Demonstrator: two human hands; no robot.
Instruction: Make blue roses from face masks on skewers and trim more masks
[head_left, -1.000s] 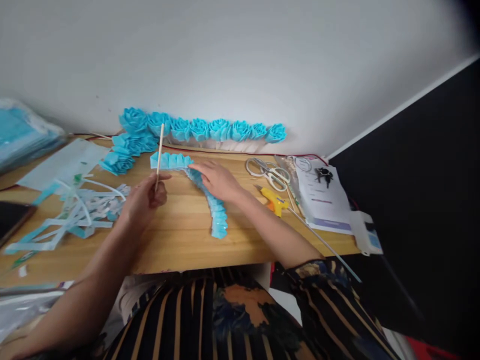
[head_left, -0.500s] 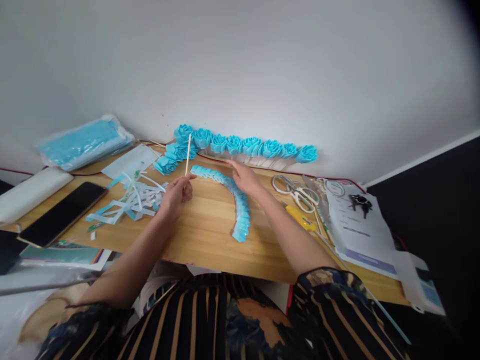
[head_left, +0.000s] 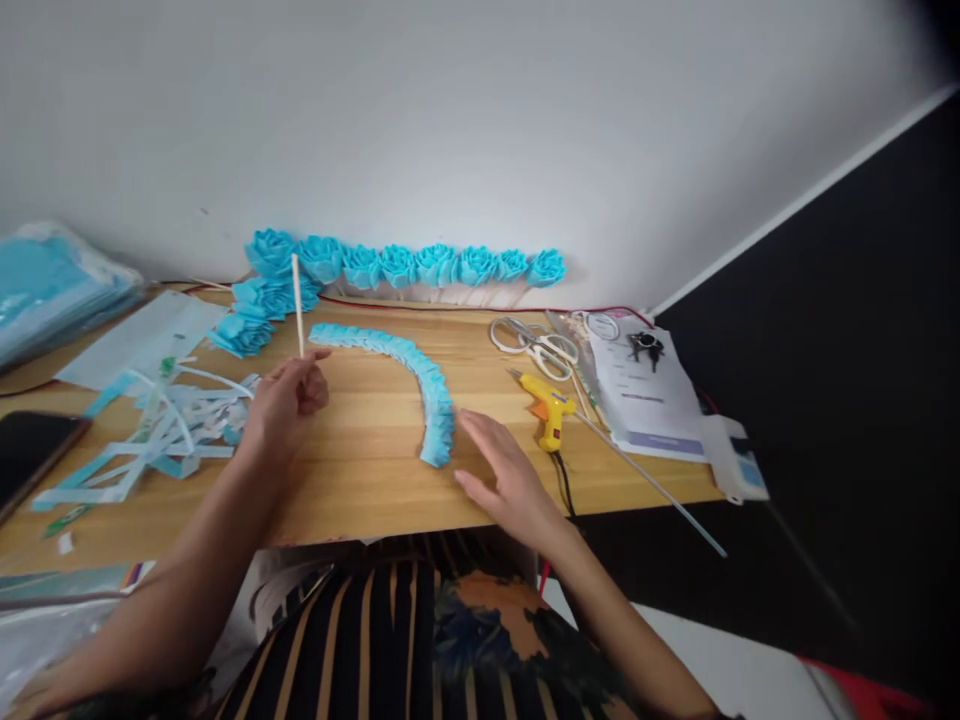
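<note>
My left hand (head_left: 283, 405) is closed on a thin wooden stick (head_left: 298, 300). I pinch it near its lower end between thumb and fingers so it stands almost upright, just short of the far end of the pleated blue strip (head_left: 420, 385). That strip lies flat on the worktop (head_left: 360, 490) in a long curve, from beside the stick round to its near end, close to my right hand (head_left: 504, 478). The right hand is open with the fingers spread and holds nothing; I cannot tell whether the palm rests on the wood or floats just over it. To handle the strip well, I judge it best to press lightly with flat fingertips, since a hard pinch would crush the pleats, and to keep the stick steady and square to the strip's end. The best open room is the bare wood inside the curve, between my two hands. To the right the glue gun (head_left: 549, 405) sits near my fingers, its cord dropping over the front edge, with scissors (head_left: 536, 342) and printed sheets (head_left: 646, 395) beyond. The paper offcuts (head_left: 161, 425) and a phone (head_left: 30, 450) crowd the left. The row of paper roses (head_left: 420, 265) lines the wall behind, and my right wrist already hangs past the front edge.
</note>
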